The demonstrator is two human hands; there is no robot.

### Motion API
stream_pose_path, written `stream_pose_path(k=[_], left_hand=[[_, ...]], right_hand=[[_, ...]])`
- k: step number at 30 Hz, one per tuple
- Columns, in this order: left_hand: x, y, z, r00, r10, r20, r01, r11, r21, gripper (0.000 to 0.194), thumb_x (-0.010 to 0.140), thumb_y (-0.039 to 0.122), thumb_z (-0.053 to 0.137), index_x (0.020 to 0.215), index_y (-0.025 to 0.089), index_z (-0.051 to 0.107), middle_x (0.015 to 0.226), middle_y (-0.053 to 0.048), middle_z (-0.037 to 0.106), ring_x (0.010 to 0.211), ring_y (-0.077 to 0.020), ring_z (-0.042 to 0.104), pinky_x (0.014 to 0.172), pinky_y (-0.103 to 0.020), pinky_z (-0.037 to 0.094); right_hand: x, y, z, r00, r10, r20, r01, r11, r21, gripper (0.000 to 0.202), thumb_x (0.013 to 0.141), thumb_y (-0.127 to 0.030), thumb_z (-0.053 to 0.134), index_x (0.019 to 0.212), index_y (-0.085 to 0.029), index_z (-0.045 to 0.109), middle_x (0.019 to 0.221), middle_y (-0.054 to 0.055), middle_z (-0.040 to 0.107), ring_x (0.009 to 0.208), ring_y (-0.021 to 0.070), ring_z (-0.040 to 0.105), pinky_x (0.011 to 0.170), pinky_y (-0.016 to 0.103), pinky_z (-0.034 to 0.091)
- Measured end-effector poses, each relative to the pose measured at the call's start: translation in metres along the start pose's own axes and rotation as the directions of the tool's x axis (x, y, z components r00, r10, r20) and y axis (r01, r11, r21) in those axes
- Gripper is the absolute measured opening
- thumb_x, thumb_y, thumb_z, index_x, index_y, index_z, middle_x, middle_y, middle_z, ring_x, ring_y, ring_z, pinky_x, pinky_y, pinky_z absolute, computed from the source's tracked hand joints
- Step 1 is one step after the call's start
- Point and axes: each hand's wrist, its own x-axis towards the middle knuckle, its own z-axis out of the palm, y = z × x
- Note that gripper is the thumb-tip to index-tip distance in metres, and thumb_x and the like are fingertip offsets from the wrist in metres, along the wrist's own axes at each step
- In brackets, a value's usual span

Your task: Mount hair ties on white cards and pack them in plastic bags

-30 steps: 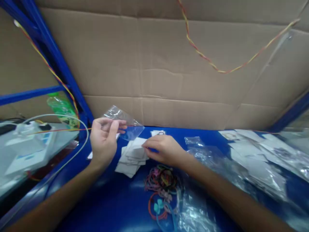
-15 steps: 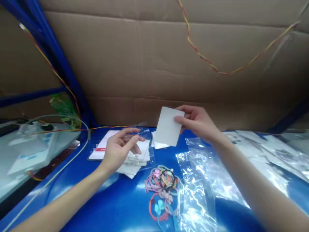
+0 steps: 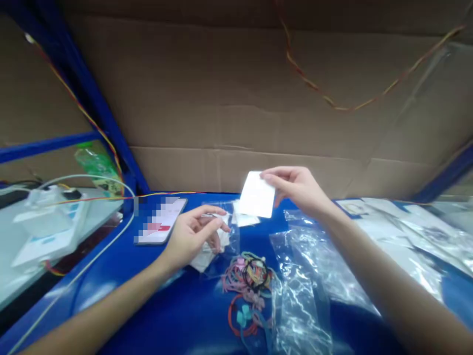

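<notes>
My right hand [image 3: 295,190] pinches a blank white card [image 3: 256,196] by its upper right corner, above the blue table. To its left, my left hand [image 3: 197,234] has curled fingers and holds a thin clear plastic bag [image 3: 233,231], whose edges show around the fingertips. Under this hand lies a stack of white cards [image 3: 201,260], partly covered by the fingers and the bag. More white cards [image 3: 247,220] lie just behind and below the held card. Nearer to me is a pile of coloured hair ties [image 3: 254,273], some with small bows.
Clear plastic bags [image 3: 303,296] lie right of the hair ties, and white packets [image 3: 391,236] farther right. A phone [image 3: 162,222] lies left of my left hand. Cardboard [image 3: 240,88] stands behind, with a twisted wire [image 3: 332,103]. A green bottle [image 3: 98,167] stands left, beyond the blue frame [image 3: 99,113].
My left hand has moved slightly right and down, the clear bag moving along with it, and more of the phone shows. My right hand has shifted a little left with the card.
</notes>
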Motion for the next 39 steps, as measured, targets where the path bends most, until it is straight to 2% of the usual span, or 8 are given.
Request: stream_pose_path(k=[9,13,17,21,25,29,33,39], left_hand=[[-0.002,0.003,0.004,1.000,-0.022,0.007,0.022,1.000,-0.011,0.033,0.086,0.037,0.073,0.108,0.016,0.062,0.078,-0.006,0.078,0.042,-0.0175,0.067,0.042,-0.028,0.057],[-0.003,0.004,0.006,0.999,-0.038,-0.009,0.038,0.999,-0.024,0.032,0.085,0.037,0.074,0.106,0.015,0.065,0.082,-0.008,0.079,0.046,-0.0191,0.069,0.043,-0.029,0.058],[-0.004,0.003,0.005,1.000,-0.027,-0.016,0.027,0.999,-0.026,0.041,0.078,0.039,0.081,0.108,0.014,0.068,0.089,-0.012,0.080,0.055,-0.0236,0.074,0.044,-0.031,0.060],[-0.002,0.000,0.002,0.999,-0.006,-0.038,0.005,0.999,-0.040,0.043,0.081,0.046,0.077,0.108,0.013,0.069,0.091,-0.014,0.080,0.055,-0.0243,0.074,0.044,-0.032,0.060],[0.000,-0.002,0.000,0.992,-0.035,-0.122,0.028,0.998,-0.060,0.036,0.086,0.049,0.071,0.097,0.014,0.073,0.081,-0.011,0.080,0.048,-0.0218,0.070,0.041,-0.030,0.057],[-0.001,-0.002,0.001,0.995,-0.083,-0.053,0.080,0.994,-0.071,0.033,0.087,0.047,0.071,0.084,0.014,0.074,0.058,-0.007,0.073,0.045,-0.0228,0.069,0.041,-0.030,0.057],[-0.006,0.000,0.005,0.992,-0.125,0.002,0.125,0.989,-0.073,0.031,0.084,0.047,0.074,0.090,0.016,0.075,0.067,-0.007,0.077,0.043,-0.0228,0.069,0.038,-0.030,0.056],[-0.011,0.002,0.008,0.993,-0.114,0.036,0.114,0.993,0.018,0.030,0.085,0.048,0.073,0.088,0.018,0.075,0.067,-0.006,0.077,0.040,-0.0218,0.067,0.036,-0.030,0.054]], right_hand=[[-0.005,-0.004,0.012,0.997,-0.065,0.046,0.066,0.997,-0.028,0.047,0.082,-0.016,0.059,0.128,-0.016,0.069,0.121,0.010,0.075,0.103,0.0261,0.075,0.055,0.024,0.064],[-0.016,-0.002,0.028,0.968,-0.136,0.212,0.157,0.984,-0.085,0.063,0.083,-0.013,0.056,0.146,-0.018,0.054,0.140,0.011,0.065,0.120,0.0286,0.068,0.084,0.038,0.065],[-0.032,-0.002,0.042,0.898,-0.170,0.406,0.351,0.834,-0.426,0.079,0.086,-0.012,0.051,0.162,-0.013,0.026,0.164,0.016,0.034,0.142,0.0311,0.048,0.115,0.049,0.044],[-0.040,-0.003,0.047,0.836,-0.159,0.526,0.467,0.710,-0.527,0.080,0.089,-0.013,0.048,0.162,-0.002,0.016,0.166,0.020,0.025,0.151,0.0305,0.034,0.121,0.047,0.037],[-0.037,-0.003,0.044,0.848,-0.157,0.507,0.442,0.738,-0.511,0.071,0.089,-0.014,0.050,0.158,-0.009,0.034,0.163,0.016,0.037,0.149,0.0269,0.039,0.122,0.045,0.035],[-0.030,-0.003,0.042,0.903,-0.145,0.404,0.338,0.821,-0.461,0.057,0.093,-0.016,0.050,0.150,-0.016,0.046,0.157,0.013,0.047,0.144,0.0256,0.046,0.118,0.046,0.039],[-0.027,0.000,0.045,0.921,-0.239,0.307,0.350,0.855,-0.382,0.050,0.098,-0.028,0.054,0.147,-0.019,0.049,0.154,0.012,0.050,0.143,0.0271,0.046,0.116,0.047,0.040],[-0.030,0.000,0.049,0.897,-0.397,0.193,0.440,0.771,-0.460,0.047,0.095,-0.037,0.064,0.139,-0.024,0.057,0.150,0.012,0.052,0.141,0.0272,0.048,0.114,0.047,0.041]])
